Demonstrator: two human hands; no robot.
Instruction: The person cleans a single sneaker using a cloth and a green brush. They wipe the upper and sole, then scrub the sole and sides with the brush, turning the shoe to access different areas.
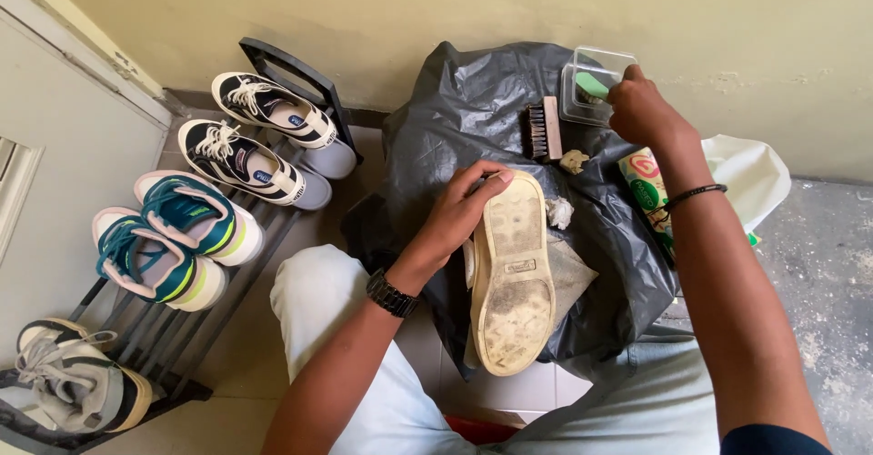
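While the left hand (464,208) grips a dirty shoe (511,273) by its far end, fingers curled and clamped around the toe, the shoe stands sole-up near the middle of the scene, its pale sole grimy and scuffed. It rests over a black plastic bag (473,110) spread on the floor against the far wall. The right hand (641,110) reaches to the far right, its fingers closed on a green object (591,85) inside a small clear plastic container (593,82) that sits on the bag. Just left of the container lies a wooden brush (544,130), bristles facing left. A crumpled white scrap (558,211) sits beside the shoe, and a green printed packet (647,190) lies under the right wrist. To the left, a dark shoe rack (300,78) holds a pair of black-and-white sneakers (259,132), a teal-laced pair (173,237) and a grey pair (73,378) nearest.
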